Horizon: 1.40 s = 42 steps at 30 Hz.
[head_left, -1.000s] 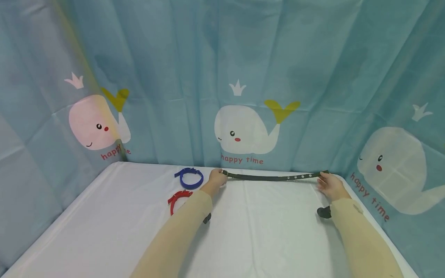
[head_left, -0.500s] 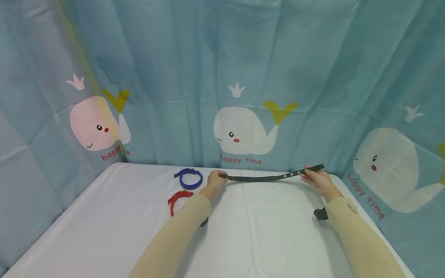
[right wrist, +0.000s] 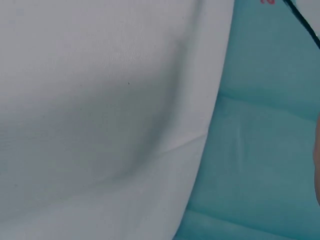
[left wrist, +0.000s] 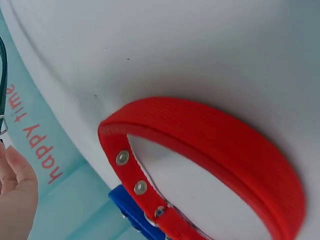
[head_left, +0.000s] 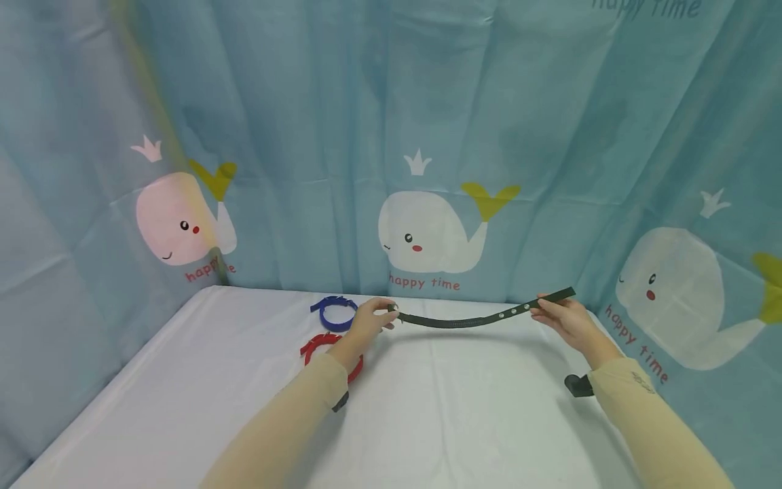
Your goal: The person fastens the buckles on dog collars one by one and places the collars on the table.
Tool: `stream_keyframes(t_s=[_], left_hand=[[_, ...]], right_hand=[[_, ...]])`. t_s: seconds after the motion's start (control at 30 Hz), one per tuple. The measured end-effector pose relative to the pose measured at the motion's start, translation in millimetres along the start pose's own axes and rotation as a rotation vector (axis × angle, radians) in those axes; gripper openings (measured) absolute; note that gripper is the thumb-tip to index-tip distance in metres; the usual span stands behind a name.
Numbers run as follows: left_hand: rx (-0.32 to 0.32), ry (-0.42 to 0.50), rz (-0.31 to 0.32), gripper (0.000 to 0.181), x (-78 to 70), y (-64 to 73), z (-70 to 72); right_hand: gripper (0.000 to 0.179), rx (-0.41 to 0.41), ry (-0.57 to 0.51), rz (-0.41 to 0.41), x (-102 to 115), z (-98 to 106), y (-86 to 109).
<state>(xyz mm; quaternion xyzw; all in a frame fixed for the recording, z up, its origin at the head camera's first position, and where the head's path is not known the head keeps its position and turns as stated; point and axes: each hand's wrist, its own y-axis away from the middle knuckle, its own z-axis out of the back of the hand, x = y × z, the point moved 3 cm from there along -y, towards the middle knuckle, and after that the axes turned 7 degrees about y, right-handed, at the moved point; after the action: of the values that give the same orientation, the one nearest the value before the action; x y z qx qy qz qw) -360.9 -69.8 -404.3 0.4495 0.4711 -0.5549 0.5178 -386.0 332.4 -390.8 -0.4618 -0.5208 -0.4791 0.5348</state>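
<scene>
A dark green collar (head_left: 452,324) with metal eyelets hangs in a shallow sag between my hands, above the white table. My left hand (head_left: 366,324) pinches its buckle end. Near the eyelets, my right hand (head_left: 568,322) holds the strap, and the plain tip sticks out past the fingers. A red collar (left wrist: 215,135), buckled into a ring, fills much of the left wrist view, where my left hand (left wrist: 17,195) shows at the edge. Beyond it lies a blue collar (left wrist: 135,212), also looped. The right wrist view catches only a sliver of the green collar (right wrist: 302,20).
A white cloth covers the table (head_left: 489,421). Blue curtains (head_left: 318,136) printed with whales rise behind it and at both sides. The red and blue collars lie left of centre, partly behind my left forearm. Each wrist carries a dark camera mount (head_left: 579,386).
My right hand has shifted inward from the green collar's tip, which now points up past the fingers. The strap sags more. My left hand has moved slightly left, keeping the buckle end.
</scene>
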Motion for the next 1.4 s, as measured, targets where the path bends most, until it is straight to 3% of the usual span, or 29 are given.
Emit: stream_keyframes(t_s=[0.17,0.37,0.7,0.93,1.23,1.4], left_hand=[[0.02,0.029,0.024,0.027,-7.4,14.4,10.6],[0.016,0.055,0.025,0.027,-7.3,30.5,21.8],[-0.027,0.12,0.067,0.024,-10.4,57.3,31.8],[-0.017,0.21,0.07,0.03,-12.9,73.0,38.6],[-0.036,0.199,0.039,0.03,-16.5,90.6,47.5],[-0.069,0.213,0.044,0.029,-14.7,96.9,51.1]], right_hand=[[0.012,0.059,-0.104,0.026,9,-8,14.2],[0.027,0.173,-0.167,0.108,21,-27,33.1],[0.025,0.229,-0.15,0.152,29,-54,56.7],[0.02,0.168,-0.107,0.15,25,-68,71.7],[0.023,0.171,-0.112,0.149,27,-83,86.3],[0.021,0.11,-0.011,0.126,27,-93,92.8]])
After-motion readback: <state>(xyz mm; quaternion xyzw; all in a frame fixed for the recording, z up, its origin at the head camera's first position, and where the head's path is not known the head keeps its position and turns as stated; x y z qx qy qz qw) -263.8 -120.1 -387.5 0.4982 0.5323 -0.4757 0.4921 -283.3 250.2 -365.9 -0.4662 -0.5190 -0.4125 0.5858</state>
